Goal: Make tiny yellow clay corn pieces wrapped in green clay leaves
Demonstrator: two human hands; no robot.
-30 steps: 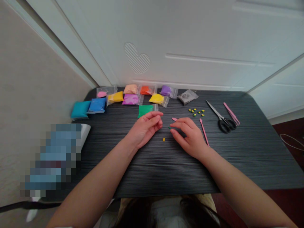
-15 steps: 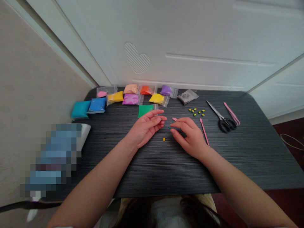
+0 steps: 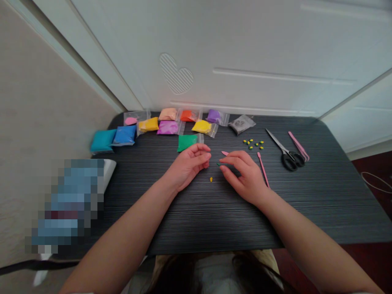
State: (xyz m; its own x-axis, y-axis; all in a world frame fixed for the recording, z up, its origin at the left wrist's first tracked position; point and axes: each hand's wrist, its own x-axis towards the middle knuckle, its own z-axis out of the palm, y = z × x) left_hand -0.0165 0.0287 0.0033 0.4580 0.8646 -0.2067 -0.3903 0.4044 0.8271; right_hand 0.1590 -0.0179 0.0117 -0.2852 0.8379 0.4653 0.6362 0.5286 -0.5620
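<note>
My left hand (image 3: 187,166) rests on the dark table (image 3: 190,220) with its fingers curled in against the thumb; what they pinch is too small to make out. My right hand (image 3: 245,173) lies just to its right, with thumb and forefinger pinched on a tiny dark green clay piece (image 3: 218,164). One small yellow bit (image 3: 211,179) lies on the table between the two hands. A green clay bag (image 3: 188,142) sits just beyond my left fingers. The tip of a pink tool (image 3: 225,153) shows above my right fingers.
Several bags of coloured clay (image 3: 168,127) line the table's back edge, with a grey one (image 3: 241,123) at their right end. Several small yellow-green pieces (image 3: 253,143), a pink stick (image 3: 263,169), black scissors (image 3: 286,154) and pink tweezers (image 3: 298,146) lie to the right. A white door stands behind.
My left fingers stretched out toward the right hand half a second ago and have curled back in. The right hand has hardly moved.
</note>
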